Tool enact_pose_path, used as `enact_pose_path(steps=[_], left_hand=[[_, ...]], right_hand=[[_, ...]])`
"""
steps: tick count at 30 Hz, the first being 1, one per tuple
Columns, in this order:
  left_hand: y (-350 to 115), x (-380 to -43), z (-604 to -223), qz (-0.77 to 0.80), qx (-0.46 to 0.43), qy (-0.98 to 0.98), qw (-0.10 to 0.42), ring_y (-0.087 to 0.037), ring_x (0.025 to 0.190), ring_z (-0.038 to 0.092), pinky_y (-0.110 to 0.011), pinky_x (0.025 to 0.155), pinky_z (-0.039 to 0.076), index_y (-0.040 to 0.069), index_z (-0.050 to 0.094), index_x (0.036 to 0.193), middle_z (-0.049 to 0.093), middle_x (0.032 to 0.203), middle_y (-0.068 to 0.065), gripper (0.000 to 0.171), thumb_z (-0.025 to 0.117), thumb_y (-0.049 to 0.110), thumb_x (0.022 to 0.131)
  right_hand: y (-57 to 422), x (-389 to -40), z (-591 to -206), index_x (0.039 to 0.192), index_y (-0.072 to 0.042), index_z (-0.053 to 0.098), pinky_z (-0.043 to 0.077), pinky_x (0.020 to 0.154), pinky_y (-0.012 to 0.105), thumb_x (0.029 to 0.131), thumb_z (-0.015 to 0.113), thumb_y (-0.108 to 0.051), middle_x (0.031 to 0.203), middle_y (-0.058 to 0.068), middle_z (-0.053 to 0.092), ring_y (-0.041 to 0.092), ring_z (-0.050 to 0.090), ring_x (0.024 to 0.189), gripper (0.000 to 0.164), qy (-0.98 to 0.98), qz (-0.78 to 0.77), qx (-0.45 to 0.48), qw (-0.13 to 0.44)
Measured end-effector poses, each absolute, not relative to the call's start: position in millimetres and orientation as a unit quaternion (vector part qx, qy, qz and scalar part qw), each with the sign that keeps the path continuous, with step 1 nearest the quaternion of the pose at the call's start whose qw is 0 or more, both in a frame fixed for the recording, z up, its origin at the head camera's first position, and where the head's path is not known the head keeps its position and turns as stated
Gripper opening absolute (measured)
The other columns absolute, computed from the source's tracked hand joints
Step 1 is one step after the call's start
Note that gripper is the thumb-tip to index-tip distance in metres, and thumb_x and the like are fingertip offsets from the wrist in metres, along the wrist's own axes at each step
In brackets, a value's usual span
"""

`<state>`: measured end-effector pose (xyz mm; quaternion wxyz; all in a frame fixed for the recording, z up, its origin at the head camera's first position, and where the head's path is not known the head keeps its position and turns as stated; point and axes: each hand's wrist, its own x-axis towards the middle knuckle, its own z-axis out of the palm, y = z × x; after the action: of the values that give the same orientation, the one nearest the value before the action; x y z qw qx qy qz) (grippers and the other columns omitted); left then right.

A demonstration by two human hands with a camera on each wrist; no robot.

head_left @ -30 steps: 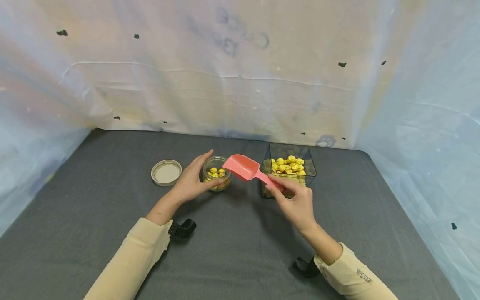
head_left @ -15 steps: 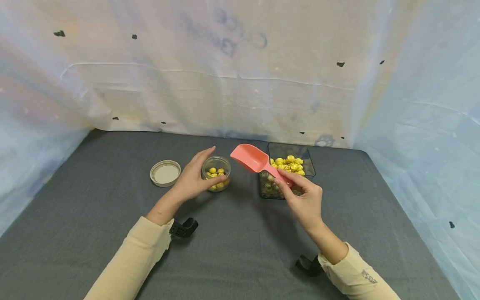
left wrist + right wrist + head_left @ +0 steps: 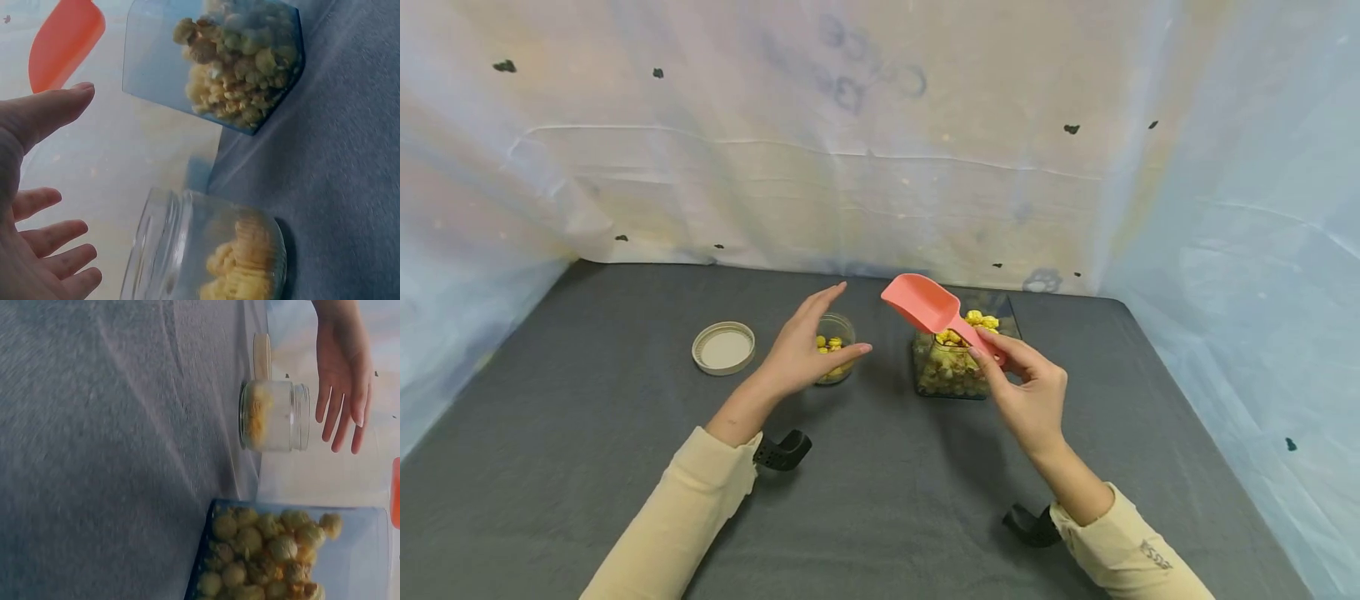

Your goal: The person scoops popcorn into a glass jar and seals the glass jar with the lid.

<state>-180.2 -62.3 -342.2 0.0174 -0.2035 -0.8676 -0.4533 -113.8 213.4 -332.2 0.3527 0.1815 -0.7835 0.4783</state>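
My right hand (image 3: 1030, 396) pinches the handle of a pink scoop (image 3: 922, 302) between thumb and fingers. The scoop is raised over the near left part of a clear square container (image 3: 927, 375), and no popcorn shows in its bowl. Yellow popcorn (image 3: 282, 548) partly fills that container. To its left stands a lidless glass jar (image 3: 169, 240) with a little popcorn in the bottom. My left hand (image 3: 797, 354) hovers above the jar, apart from it, with fingers extended and thumb spread; in the head view it hides the jar's left part.
A round jar lid (image 3: 723, 348) lies inside up to the left of the jar. Grey cloth (image 3: 880, 500) covers the table. Behind it hangs a pale patterned curtain (image 3: 790, 200), with more sheeting at both sides.
My right hand has carried the scoop up and to the right, away from the jar. My left hand has risen off the jar and shifted slightly right.
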Motion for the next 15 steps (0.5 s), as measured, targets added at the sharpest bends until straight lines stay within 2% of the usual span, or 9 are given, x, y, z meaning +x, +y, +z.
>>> enact_pose_path(steps=[6,15], left_hand=[[-54,-180,-337,-0.454,-0.211,-0.866,0.018,-0.031,0.143,0.027,-0.058,0.109,0.031,0.021,0.024,0.153,0.025,0.157,-0.008,0.091,0.077,0.039,0.081],[-43,-182,-335,-0.451,-0.221,-0.865,0.009,-0.032,0.143,0.028,-0.059,0.108,0.032,0.024,0.023,0.153,0.023,0.158,-0.007,0.093,0.076,0.044,0.08]], right_hand=[[222,-112,-329,0.105,0.003,0.073,0.051,0.064,0.01,0.079,0.073,0.008,0.08,0.02,0.07,-0.002,0.059,0.065,0.027,-0.788,0.465,0.171,0.364],[233,-110,-328,0.105,0.002,0.073,0.051,0.064,0.01,0.079,0.073,0.007,0.076,0.018,0.068,-0.001,0.06,0.063,0.026,-0.786,0.464,0.168,0.372]])
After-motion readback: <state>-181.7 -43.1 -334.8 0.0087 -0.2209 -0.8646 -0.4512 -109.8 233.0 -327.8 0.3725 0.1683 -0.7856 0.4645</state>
